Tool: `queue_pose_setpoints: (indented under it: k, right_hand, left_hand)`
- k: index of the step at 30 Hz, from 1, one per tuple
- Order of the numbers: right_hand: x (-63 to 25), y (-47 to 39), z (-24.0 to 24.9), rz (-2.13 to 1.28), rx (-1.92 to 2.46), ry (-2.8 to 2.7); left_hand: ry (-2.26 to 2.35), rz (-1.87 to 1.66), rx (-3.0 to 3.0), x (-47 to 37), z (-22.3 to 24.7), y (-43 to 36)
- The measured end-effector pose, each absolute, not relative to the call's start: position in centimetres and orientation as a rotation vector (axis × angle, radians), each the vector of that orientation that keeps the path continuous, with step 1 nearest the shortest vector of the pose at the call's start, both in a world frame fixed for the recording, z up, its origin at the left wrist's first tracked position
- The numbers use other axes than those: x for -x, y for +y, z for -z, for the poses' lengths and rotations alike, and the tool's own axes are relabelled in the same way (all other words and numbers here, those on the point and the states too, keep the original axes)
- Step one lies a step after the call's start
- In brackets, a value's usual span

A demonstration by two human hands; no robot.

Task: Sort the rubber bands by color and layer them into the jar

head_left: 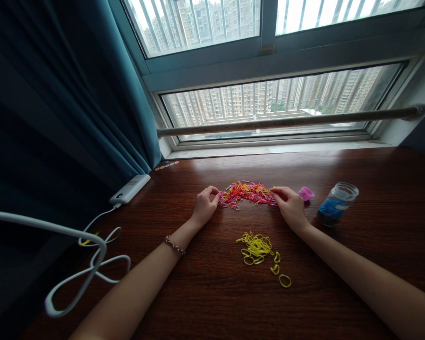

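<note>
A mixed heap of small pink, red, orange and yellow rubber bands (248, 192) lies on the dark wooden table between my two hands. At its left edge, my left hand (206, 204) is closed in a pinch; what sits between the fingertips is too small to make out. My right hand (289, 207) pinches at the heap's right edge, with a bit of yellow rubber band showing at the fingertips. Nearer to me lies a separate loose group of yellow rubber bands (257, 246), with several single ones trailing to its lower right.
Right of my right hand are a pink cap (306, 193) and a clear jar (337, 204) with a blue label and dark contents. A white power strip (130, 189) and its looped white cable (74, 233) lie left, beside the blue curtain (102, 85). A barred window is behind the table.
</note>
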State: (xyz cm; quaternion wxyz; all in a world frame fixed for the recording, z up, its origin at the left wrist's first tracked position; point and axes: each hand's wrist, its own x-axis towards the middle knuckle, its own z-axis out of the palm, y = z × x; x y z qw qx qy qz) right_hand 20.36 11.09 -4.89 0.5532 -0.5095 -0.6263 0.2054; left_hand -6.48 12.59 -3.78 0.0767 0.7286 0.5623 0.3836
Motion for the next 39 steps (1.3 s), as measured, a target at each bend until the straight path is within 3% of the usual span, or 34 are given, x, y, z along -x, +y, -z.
queue_pose_setpoints:
  k: [10,19,23,33,39]
  right_hand:
    - [-20.1,10.9,4.9,-0.556,1.181,-1.443]
    - [-20.1,10.7,4.7,-0.520,1.180,-1.473]
    - [-19.9,10.5,4.3,-0.548,1.156,-1.448]
    - [-18.6,9.0,2.0,-0.995,0.938,-1.386]
    - [-18.6,8.4,1.9,-1.034,0.905,-1.542]
  left_hand:
    - [1.938,-1.118,-2.291,6.5,3.8,12.6]
    - [1.688,-0.836,-2.584,5.3,3.5,11.5]
    - [1.710,-0.852,-2.571,5.5,3.9,11.7]
    - [1.645,-1.135,-2.356,6.3,4.0,12.6]
    - [1.682,-1.249,-2.199,6.1,3.8,12.3]
